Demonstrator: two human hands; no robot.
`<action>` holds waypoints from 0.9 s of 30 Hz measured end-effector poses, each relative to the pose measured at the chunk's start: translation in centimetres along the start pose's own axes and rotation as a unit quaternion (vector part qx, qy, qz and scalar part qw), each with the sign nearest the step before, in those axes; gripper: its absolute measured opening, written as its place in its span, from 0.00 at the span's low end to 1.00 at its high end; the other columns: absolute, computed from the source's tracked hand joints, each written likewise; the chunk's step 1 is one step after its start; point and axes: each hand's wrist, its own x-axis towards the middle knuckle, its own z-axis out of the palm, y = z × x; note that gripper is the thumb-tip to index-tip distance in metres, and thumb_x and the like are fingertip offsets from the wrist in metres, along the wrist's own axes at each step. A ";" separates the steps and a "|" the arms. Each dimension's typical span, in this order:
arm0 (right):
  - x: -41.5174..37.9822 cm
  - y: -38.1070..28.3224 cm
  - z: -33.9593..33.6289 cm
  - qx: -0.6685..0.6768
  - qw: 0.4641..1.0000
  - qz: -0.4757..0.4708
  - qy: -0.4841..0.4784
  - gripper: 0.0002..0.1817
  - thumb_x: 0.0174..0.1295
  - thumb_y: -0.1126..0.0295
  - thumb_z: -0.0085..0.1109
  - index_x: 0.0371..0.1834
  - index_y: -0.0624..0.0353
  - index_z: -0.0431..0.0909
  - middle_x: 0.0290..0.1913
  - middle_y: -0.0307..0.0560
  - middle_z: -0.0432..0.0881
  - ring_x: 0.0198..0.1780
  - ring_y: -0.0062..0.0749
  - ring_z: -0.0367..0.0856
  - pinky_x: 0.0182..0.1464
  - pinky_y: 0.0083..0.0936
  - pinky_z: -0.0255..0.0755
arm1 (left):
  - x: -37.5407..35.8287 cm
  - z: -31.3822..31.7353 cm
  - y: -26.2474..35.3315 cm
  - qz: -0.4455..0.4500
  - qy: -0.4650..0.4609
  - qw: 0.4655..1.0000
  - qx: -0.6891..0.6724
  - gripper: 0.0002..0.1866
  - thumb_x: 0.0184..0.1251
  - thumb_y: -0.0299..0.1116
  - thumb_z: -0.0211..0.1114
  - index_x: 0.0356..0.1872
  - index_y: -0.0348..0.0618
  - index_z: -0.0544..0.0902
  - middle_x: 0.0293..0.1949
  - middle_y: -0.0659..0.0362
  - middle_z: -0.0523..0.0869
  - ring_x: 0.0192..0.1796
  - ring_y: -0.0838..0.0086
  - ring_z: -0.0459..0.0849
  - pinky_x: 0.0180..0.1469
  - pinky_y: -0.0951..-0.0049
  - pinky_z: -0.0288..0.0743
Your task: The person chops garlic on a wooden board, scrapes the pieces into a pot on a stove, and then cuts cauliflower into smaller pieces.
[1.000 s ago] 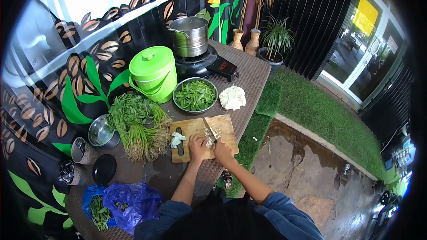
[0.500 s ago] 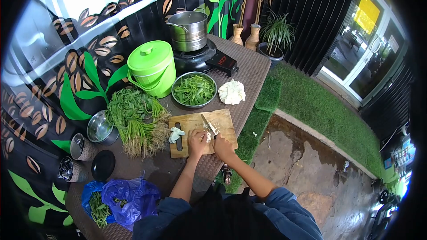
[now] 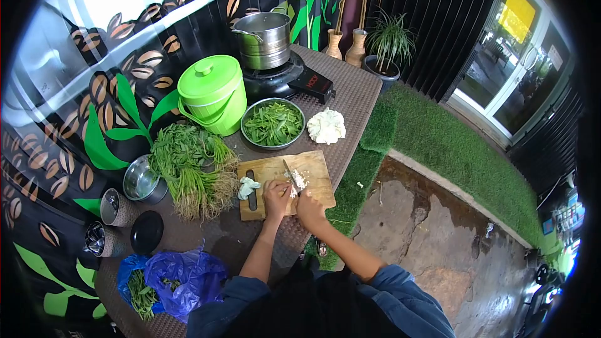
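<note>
On the wooden cutting board (image 3: 263, 169) lies finely chopped white food (image 3: 300, 179). My right hand (image 3: 310, 208) is wrapped round the handle of a knife (image 3: 290, 172), whose blade points away from me, to the left of most of the chopped bits. My left hand (image 3: 276, 197) is closed beside the blade, its fingertips pressed on something small that they mostly hide. A pale crumpled piece (image 3: 248, 188) rests by the board's handle slot. Beyond the board are a metal bowl of cut greens (image 3: 273, 124) and a white cauliflower-like clump (image 3: 327, 126).
Left of the board lies a large bunch of leafy greens (image 3: 194, 163), beside an empty metal bowl (image 3: 143, 179). A green lidded bucket (image 3: 213, 94) and a pot (image 3: 263, 40) on a stove (image 3: 272, 78) stand behind. Blue bags (image 3: 188, 278) lie at the near left.
My right hand has shifted slightly left and down with the knife. The blade now stands left of most of the chopped bits, where before it lay across them.
</note>
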 end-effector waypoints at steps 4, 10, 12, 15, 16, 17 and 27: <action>0.2 0.1 1.4 -0.028 0.999 -0.029 0.029 0.20 0.66 0.61 0.47 0.50 0.70 0.65 0.29 0.59 0.84 0.32 0.52 0.86 0.33 0.43 0.81 | -0.1 0.0 -0.1 -0.003 -0.003 1.000 -0.007 0.04 0.51 0.26 0.71 0.29 0.39 0.87 0.33 0.57 0.83 0.41 0.60 0.79 0.45 0.63 0.73; -0.2 0.7 1.1 0.029 0.998 -0.035 0.038 0.17 0.66 0.62 0.46 0.47 0.68 0.66 0.24 0.60 0.83 0.28 0.52 0.86 0.31 0.42 0.81 | -0.1 0.0 -0.2 0.002 0.008 1.000 0.009 0.04 0.50 0.25 0.72 0.29 0.40 0.87 0.32 0.57 0.83 0.41 0.62 0.79 0.44 0.66 0.74; -1.0 0.2 1.7 -0.017 0.998 -0.018 0.054 0.17 0.66 0.62 0.46 0.46 0.67 0.66 0.28 0.64 0.83 0.32 0.55 0.85 0.34 0.44 0.80 | -0.2 0.0 -0.2 -0.008 0.001 1.000 0.003 0.04 0.51 0.25 0.71 0.29 0.40 0.87 0.32 0.57 0.83 0.41 0.61 0.79 0.44 0.65 0.73; 0.2 0.1 1.1 0.053 0.999 -0.003 0.006 0.18 0.66 0.59 0.48 0.44 0.67 0.66 0.30 0.67 0.82 0.35 0.62 0.84 0.38 0.49 0.78 | -0.1 0.2 -0.3 -0.013 -0.001 1.000 -0.003 0.04 0.52 0.25 0.70 0.29 0.40 0.87 0.33 0.57 0.83 0.42 0.60 0.79 0.45 0.63 0.73; 0.5 0.2 0.8 0.053 0.999 -0.003 0.004 0.18 0.66 0.59 0.48 0.44 0.67 0.66 0.30 0.67 0.82 0.35 0.62 0.84 0.38 0.49 0.78 | -0.3 0.1 -0.4 -0.010 -0.001 1.000 -0.001 0.03 0.52 0.25 0.70 0.29 0.40 0.87 0.33 0.57 0.83 0.42 0.60 0.79 0.45 0.63 0.73; 0.9 0.6 0.2 0.050 0.999 -0.013 -0.005 0.18 0.66 0.60 0.47 0.46 0.68 0.66 0.30 0.66 0.82 0.35 0.60 0.84 0.39 0.48 0.79 | -0.5 0.1 -0.4 -0.010 -0.002 1.000 0.001 0.03 0.52 0.25 0.70 0.29 0.40 0.87 0.33 0.57 0.83 0.42 0.60 0.79 0.45 0.63 0.73; 0.3 -0.1 0.5 0.057 0.998 0.013 -0.008 0.18 0.65 0.62 0.47 0.47 0.69 0.66 0.33 0.66 0.83 0.37 0.59 0.85 0.40 0.46 0.79 | -0.3 -0.2 -0.4 -0.003 0.000 1.000 -0.012 0.03 0.52 0.25 0.69 0.29 0.39 0.86 0.32 0.55 0.84 0.41 0.59 0.80 0.45 0.63 0.74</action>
